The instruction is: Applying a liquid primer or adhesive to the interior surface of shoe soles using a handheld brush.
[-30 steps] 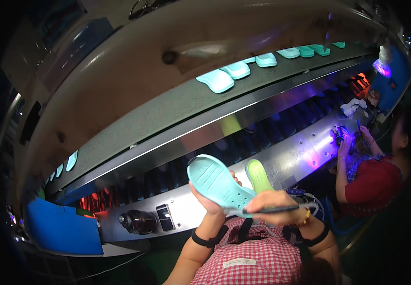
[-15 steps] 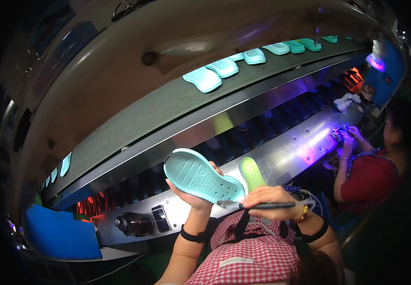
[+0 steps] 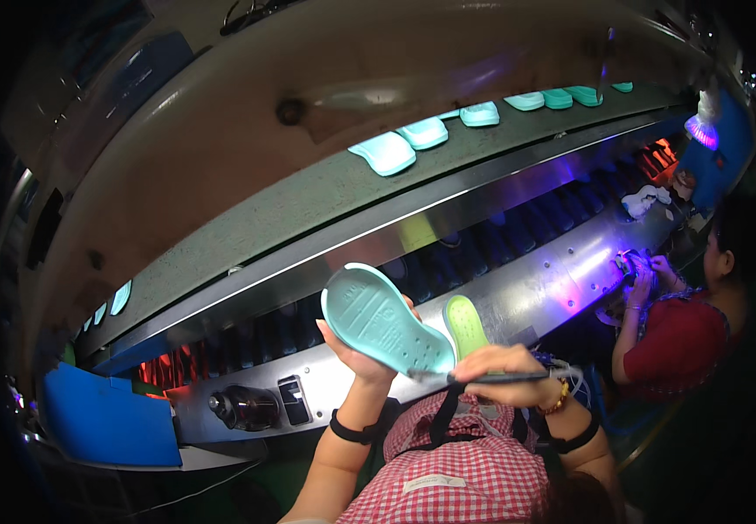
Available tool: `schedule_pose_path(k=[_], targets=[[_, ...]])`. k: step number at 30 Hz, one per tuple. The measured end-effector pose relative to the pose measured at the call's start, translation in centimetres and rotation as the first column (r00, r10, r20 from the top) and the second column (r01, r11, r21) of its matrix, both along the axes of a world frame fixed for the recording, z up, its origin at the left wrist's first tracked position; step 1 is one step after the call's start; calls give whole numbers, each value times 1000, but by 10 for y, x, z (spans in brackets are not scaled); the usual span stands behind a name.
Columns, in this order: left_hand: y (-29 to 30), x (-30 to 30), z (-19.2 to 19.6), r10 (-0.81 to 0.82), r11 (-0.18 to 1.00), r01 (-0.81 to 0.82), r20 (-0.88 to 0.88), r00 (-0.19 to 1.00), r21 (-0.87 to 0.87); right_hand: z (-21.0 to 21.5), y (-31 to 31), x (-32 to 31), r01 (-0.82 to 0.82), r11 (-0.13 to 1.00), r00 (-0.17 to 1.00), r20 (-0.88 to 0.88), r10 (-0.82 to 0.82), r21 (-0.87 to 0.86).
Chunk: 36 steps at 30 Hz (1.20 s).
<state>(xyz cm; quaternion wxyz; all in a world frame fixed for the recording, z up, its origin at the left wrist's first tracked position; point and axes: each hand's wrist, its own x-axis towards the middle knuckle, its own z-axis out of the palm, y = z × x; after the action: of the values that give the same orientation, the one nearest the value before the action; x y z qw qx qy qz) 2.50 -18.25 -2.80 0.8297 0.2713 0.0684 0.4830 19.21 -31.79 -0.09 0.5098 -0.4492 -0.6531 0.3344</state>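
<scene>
The turquoise sole (image 3: 386,321) is held up over the metal ledge (image 3: 526,297), grasped along its edge by the left hand (image 3: 367,365), while the right hand (image 3: 502,360) grips a dark-handled brush (image 3: 504,379), its pale tip at the sole's near edge. Just right of the sole is a lime-green insole (image 3: 465,325); left of it, a dark bottle (image 3: 247,408); beyond it, turquoise pieces (image 3: 386,153) on a conveyor belt (image 3: 282,205).

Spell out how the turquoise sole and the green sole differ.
The turquoise sole is pale blue-green; the green sole is yellow-green. The left hand holds up the turquoise sole, while the green sole rests on the metal bench. The turquoise sole looks larger than the green sole. Both have a rounded end.
</scene>
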Motion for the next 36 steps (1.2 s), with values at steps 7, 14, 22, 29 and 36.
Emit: schedule_pose_path(k=[7, 14, 22, 29, 36], targets=[[-5, 2, -1, -131, 991, 130, 30, 991, 18, -18, -3, 6, -96, 973, 901, -433, -4, -208], [-25, 0, -28, -342, 940, 337, -138, 930, -58, 10, -12, -10, -11, 963, 963, -261, -62, -269], [-5, 0, -16, -507, 860, 504, -259, 822, -84, 23, -5, 7, -207, 977, 974, 79, 210, -53], [-2, 0, -1, -653, 748, 634, -391, 648, -198, 30, -2, 16, -307, 945, 931, 168, 323, -115], [-2, 1, 32, -696, 624, 761, -568, 440, -176, 32, -4, 33, -322, 945, 925, 197, 326, -56]])
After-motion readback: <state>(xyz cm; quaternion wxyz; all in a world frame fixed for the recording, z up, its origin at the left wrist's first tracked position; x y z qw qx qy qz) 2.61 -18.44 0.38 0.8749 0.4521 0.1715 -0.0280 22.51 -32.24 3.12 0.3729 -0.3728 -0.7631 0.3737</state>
